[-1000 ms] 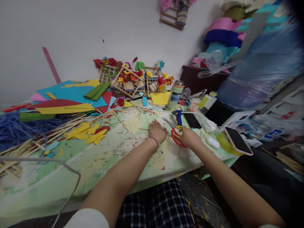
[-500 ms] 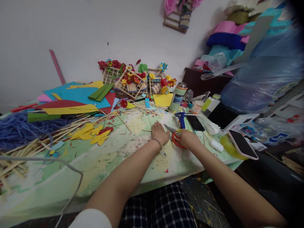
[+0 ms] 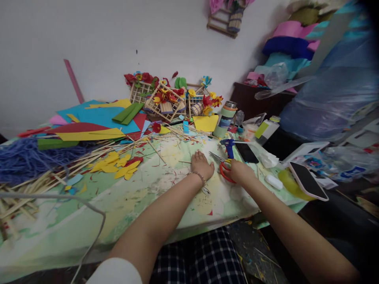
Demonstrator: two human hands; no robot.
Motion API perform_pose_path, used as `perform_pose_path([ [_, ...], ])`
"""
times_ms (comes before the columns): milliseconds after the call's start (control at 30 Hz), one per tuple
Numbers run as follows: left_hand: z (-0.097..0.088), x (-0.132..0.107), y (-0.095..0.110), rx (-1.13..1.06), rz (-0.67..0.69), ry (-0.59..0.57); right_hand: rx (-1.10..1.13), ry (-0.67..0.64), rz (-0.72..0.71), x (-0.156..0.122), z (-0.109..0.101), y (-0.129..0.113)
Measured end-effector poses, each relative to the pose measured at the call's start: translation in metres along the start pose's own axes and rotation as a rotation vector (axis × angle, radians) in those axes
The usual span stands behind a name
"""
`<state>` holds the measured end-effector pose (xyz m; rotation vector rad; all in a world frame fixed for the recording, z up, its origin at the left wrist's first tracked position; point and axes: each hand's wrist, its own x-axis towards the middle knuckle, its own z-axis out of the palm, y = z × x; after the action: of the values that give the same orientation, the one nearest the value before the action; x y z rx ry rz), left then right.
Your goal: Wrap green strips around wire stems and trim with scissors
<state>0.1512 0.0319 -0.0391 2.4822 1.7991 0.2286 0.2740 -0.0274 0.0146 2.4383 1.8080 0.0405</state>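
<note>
I have the right hand [image 3: 241, 172] clasped on the red-handled scissors [image 3: 218, 157] over the bench [image 3: 133, 197], near the blue glue gun [image 3: 229, 149]; my left hand [image 3: 203, 165] lies palm down beside them, fingers slightly apart, well right of the yellow cutouts [image 3: 126, 171]

A stained green-and-white cloth [image 3: 127, 201] covers the tabletop [image 3: 195, 213]. On it lies a blue glue gun [image 3: 229, 149]. Just right of the gun: a black smartphone [image 3: 248, 153]. Behind it: an insulated bottle [image 3: 225, 121]. Well left of it: yellow paper petals [image 3: 127, 170], bamboo sticks [image 3: 44, 181], blue yarn [image 3: 38, 157].
</note>
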Motion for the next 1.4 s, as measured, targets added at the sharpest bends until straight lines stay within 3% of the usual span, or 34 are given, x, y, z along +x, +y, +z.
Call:
perform_pose_path([
  [367, 0.001, 0.001, 0.000, 0.010, -0.002, -0.006, -0.110, 0.113, -0.107, -0.004, 0.000, 0.005],
  [867, 0.001, 0.002, 0.000, 0.002, 0.006, -0.012, -0.128, 0.016, -0.111, 0.003, -0.002, -0.004],
  [1100, -0.001, 0.000, 0.000, 0.007, 0.005, -0.010, -0.165, 0.090, -0.175, 0.002, -0.006, 0.001],
  [1400, -0.002, -0.001, 0.000, 0.008, 0.006, -0.011, -0.201, 0.082, -0.157, -0.001, -0.013, -0.004],
])
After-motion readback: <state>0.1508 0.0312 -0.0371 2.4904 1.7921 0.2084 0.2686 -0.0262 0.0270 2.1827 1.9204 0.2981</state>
